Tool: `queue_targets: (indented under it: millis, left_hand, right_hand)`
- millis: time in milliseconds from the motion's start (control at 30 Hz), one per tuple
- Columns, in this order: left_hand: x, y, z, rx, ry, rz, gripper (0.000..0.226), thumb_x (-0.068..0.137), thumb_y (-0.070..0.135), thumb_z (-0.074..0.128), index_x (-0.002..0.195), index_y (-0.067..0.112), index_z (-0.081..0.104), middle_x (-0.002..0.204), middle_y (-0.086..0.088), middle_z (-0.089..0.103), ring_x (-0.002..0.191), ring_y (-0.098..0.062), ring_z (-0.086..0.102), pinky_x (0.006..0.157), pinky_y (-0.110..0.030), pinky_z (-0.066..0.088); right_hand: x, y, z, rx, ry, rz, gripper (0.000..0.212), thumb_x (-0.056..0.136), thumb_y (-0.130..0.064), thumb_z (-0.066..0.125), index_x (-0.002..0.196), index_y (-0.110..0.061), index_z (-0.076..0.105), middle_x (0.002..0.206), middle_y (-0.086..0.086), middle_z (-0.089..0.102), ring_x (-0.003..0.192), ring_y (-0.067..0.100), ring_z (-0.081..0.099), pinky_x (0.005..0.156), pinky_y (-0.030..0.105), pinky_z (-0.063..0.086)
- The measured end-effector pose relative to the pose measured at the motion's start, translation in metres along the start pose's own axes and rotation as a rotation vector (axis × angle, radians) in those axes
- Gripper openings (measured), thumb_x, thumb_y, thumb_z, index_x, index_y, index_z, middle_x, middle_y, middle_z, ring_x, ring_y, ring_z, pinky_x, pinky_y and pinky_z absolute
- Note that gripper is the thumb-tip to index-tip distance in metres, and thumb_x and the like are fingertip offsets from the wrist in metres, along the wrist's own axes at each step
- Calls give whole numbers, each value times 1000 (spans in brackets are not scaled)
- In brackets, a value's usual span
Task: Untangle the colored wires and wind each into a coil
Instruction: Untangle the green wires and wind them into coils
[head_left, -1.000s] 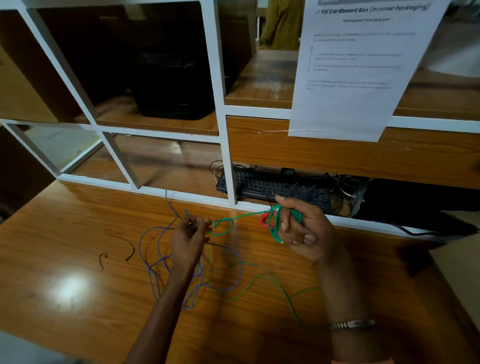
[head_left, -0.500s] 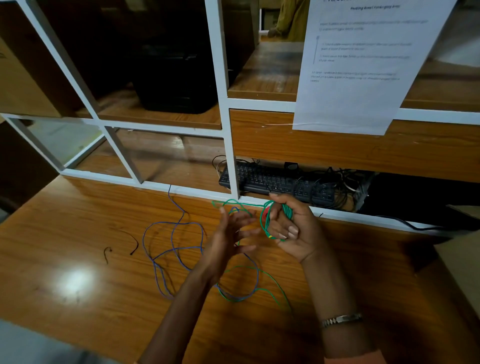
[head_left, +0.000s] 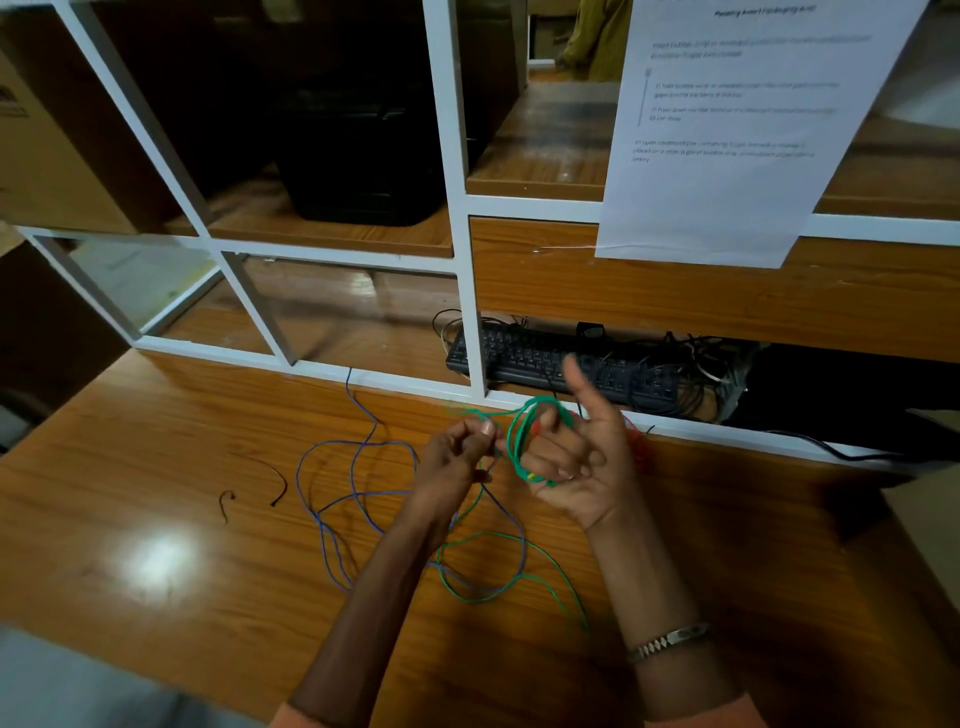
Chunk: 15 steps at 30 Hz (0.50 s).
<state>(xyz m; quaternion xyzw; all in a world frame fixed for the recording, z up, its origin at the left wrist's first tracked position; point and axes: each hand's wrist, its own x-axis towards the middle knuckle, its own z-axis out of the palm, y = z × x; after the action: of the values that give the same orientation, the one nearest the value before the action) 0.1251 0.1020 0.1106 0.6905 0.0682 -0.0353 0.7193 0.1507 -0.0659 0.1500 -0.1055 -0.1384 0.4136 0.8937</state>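
**Q:** Wooden desk, is it? What lies nearest on it?

**A:** Yes, a glossy brown wooden table (head_left: 156, 467) under a white-framed shelf unit (head_left: 462, 270). Nearest the viewer, loose green wire (head_left: 498, 587) and blue wire (head_left: 358, 499) sprawl in overlapping loops on the wood. A short dark wire scrap (head_left: 278, 480) lies apart to the left.

**Q:** And the hands?

**A:** Both are raised just above the loops. The left hand (head_left: 457, 462) has its fingers curled, pinching the green strand between thumb and fingertip. The right hand (head_left: 576, 457) is palm up, thumb lifted, fingers curled round a small green coil (head_left: 522, 441) of a few turns. Something red (head_left: 636, 444) shows behind that hand — probably another wire, but it is blurred.

**Q:** How far along does the job look?

**A:** Early to middling, I would judge. The green coil is begun, yet a long run of green is still on the table, crossing the blue. The blue is not wound at all, and the red's state I cannot tell.

**Q:** What do the shelf compartments hold?

**A:** The low slot behind the hands holds a black keyboard (head_left: 550, 358), with a knot of dark cables (head_left: 696, 369) to its right. The upper left bay holds a black box-like device (head_left: 363, 150) — I cannot say what. A printed paper sheet (head_left: 727, 156) hangs over the right side, its text unreadable.
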Motion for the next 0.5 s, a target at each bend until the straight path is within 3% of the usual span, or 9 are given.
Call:
queue_targets:
  millis: [100,167,267,367,433,500]
  left_hand:
    - [-3,-5,-4,-13,-62,-19,18,106,25,60,97,13,70,77,2,63,74,-8,57,64,-22,48]
    - [-6,-2,-12,-24,-106,20,18,101,27,63,91,14,70,74,1,57,69,-8,53,65,-22,45]
    - [-8,7,-37,-40,-88,104,20,94,25,62,83,9,67,70,-1,54,66,-11,46,69,-28,39]
    - [-10,10,-58,28,-87,178,24,97,22,61,81,5,67,71,-9,52,68,-16,47,73,-34,37]
    - [-12,12,-59,15,-108,183,22,96,19,62,79,7,69,72,-12,53,67,-17,47,71,-31,39]
    - [-14,17,-54,25,-171,184,19,94,16,63,77,11,71,73,-14,56,64,-15,48,68,-27,41]
  right_hand:
    - [-1,-4,4,150,37,-294,74,103,-64,41,90,1,74,35,-5,36,36,9,28,48,22,31]
    - [-6,-12,5,236,123,-541,70,103,-60,44,115,4,71,48,-5,47,45,7,40,57,21,37]
    - [-15,-31,0,356,258,-765,88,101,-56,47,142,21,37,78,3,58,69,15,55,79,23,40]
    - [-20,-45,-9,367,347,-874,95,98,-54,55,143,23,24,88,9,59,76,20,58,81,29,45]
    - [-22,-53,-14,342,381,-925,89,93,-53,62,144,14,31,87,10,59,74,21,59,77,30,47]
    - [-24,-61,-18,317,407,-1000,66,95,-52,62,135,-3,44,89,12,60,75,23,61,76,31,48]
